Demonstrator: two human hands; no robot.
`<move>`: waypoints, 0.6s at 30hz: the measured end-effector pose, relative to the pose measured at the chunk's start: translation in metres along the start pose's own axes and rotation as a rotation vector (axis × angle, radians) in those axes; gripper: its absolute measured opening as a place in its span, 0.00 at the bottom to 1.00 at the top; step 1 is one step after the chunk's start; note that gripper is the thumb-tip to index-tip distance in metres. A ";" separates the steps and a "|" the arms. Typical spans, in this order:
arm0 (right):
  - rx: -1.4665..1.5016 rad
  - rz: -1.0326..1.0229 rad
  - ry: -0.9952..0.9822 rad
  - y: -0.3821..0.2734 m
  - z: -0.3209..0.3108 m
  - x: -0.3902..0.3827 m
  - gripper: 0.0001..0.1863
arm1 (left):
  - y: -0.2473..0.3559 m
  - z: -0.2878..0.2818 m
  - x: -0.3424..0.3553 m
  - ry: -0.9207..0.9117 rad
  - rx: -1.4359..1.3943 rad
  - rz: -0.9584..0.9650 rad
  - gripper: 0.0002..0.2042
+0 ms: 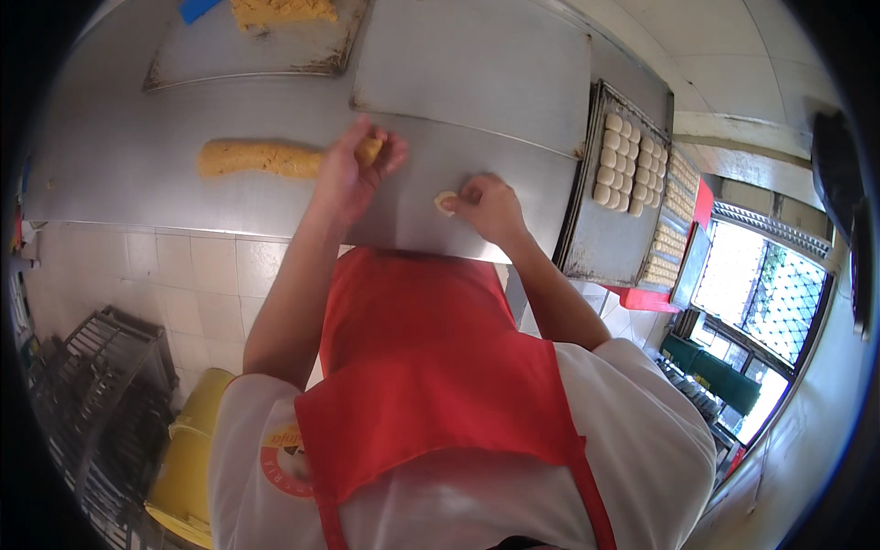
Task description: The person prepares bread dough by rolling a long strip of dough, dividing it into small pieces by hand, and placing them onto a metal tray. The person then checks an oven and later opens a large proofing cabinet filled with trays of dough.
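A long roll of orange filling paste [261,159] lies on the metal table, its right end hidden behind my left hand [356,170]. The fingers of that hand curl around a lump of the orange paste [369,150]. Whether the lump is still joined to the roll, I cannot tell. To the right, near the table's front edge, my right hand [488,206] pinches a small flat round of pale dough [445,203] between thumb and fingers, at or just above the metal surface.
Trays of pale dough balls [607,172] stand on the right, with more small pieces [667,240] beyond. A tray at the far left holds a mass of orange paste [280,11] beside a blue tool [197,9]. Below left are a yellow bin [188,458] and metal racks [101,403].
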State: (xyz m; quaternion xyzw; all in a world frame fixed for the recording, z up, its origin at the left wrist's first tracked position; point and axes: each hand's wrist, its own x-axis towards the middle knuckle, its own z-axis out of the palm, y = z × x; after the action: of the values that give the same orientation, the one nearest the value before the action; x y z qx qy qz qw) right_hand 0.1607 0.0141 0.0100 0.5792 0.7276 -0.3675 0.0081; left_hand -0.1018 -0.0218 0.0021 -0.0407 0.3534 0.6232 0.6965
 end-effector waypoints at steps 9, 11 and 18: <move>-0.541 -0.534 0.652 -0.013 0.059 0.031 0.20 | -0.064 -0.022 -0.052 0.162 0.368 0.002 0.17; -0.260 -0.544 0.633 -0.024 0.055 0.017 0.19 | -0.074 -0.017 -0.056 0.159 0.260 0.002 0.19; 0.589 -0.361 0.450 -0.027 0.041 -0.056 0.17 | -0.086 -0.006 -0.050 -0.138 0.567 0.209 0.24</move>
State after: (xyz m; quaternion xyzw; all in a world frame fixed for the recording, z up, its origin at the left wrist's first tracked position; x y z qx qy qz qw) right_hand 0.1386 -0.0567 0.0186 0.4856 0.6649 -0.4198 -0.3820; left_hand -0.0256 -0.0853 -0.0085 0.2342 0.4675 0.5693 0.6344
